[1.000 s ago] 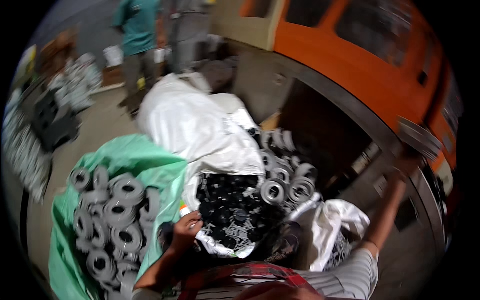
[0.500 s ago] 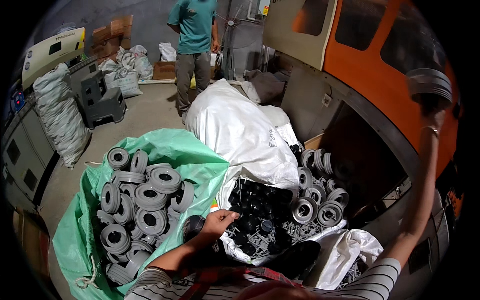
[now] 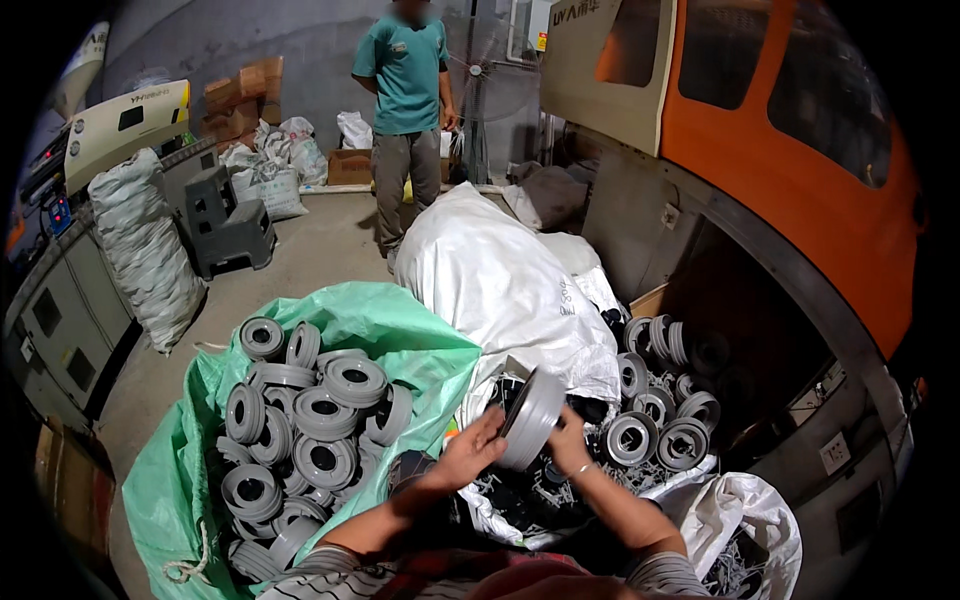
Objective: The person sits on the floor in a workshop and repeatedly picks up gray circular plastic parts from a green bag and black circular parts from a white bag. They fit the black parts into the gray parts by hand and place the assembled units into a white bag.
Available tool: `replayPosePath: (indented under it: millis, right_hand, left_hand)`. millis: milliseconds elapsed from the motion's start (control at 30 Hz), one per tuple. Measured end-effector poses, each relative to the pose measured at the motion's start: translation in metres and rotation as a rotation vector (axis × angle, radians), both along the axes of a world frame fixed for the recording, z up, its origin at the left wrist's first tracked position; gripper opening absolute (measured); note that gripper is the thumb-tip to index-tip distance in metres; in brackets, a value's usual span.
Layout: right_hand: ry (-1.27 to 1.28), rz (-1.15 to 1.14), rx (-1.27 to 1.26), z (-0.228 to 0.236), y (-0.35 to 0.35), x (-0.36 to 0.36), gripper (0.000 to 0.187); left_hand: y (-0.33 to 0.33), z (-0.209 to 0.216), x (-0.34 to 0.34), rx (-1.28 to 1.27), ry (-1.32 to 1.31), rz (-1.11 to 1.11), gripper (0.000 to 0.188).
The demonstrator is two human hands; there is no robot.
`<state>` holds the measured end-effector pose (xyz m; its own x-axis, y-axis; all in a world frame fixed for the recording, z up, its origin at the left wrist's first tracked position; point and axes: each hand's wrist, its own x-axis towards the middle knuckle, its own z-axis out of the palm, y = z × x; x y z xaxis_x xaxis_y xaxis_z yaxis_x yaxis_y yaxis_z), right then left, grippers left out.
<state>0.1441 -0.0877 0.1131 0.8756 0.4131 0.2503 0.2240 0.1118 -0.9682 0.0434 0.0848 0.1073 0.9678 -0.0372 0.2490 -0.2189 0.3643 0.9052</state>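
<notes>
Grey ridged ring (image 3: 535, 420) stands tilted between left hand (image 3: 471, 452) and right hand (image 3: 571, 446), each grip grasping an opposite side.

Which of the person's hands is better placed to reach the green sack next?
Probably the left hand: it is at the grey ring's left side, nearer the green sack. The right hand is at the ring's opposite side, farther from that sack.

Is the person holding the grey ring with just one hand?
No, the left hand and the right hand are both on the grey ring, one at each side.
</notes>
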Motion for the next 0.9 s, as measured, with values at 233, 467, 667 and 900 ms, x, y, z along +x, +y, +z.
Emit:
replayPosePath:
  millis: [233,467,667,900]
  right_hand:
    - [-0.147,0.102,-0.206,-0.029,-0.01,-0.024,0.056]
    - [0.435,0.225,0.054,-0.036,-0.031,-0.027,0.041]
    - [0.759,0.176,0.236,-0.047,-0.027,-0.033,0.033]
    - [0.082,0.113,-0.214,-0.062,-0.012,-0.05,0.031]
  left_hand:
    - [-0.009,-0.003,-0.027,0.367,0.228,-0.11,0.053]
    - [-0.001,-0.027,-0.032,0.908,-0.344,0.097,0.067]
    - [-0.005,-0.038,-0.032,0.658,-0.149,-0.054,0.063]
    - [-0.018,-0.033,-0.05,0.407,0.09,-0.073,0.065]
